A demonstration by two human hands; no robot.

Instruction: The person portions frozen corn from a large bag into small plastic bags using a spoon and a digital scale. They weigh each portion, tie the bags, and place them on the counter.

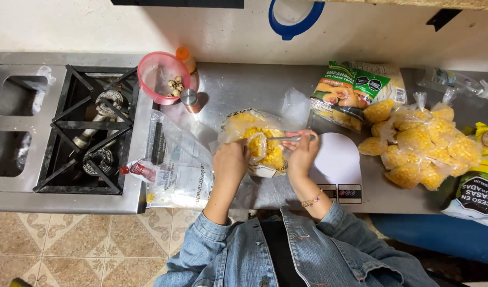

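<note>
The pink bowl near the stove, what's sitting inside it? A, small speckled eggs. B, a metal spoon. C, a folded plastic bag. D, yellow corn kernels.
A: the pink bowl, beside the stove burner, holds a few small speckled eggs; the yellow corn is in the clear bags farther along the counter.

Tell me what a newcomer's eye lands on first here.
The bright yellow corn: a big open bag of corn at the counter's middle, where the left hand holds a small bag and the right hand a spoon. A heap of filled small bags lies at right, a pink bowl beside the stove.
</note>
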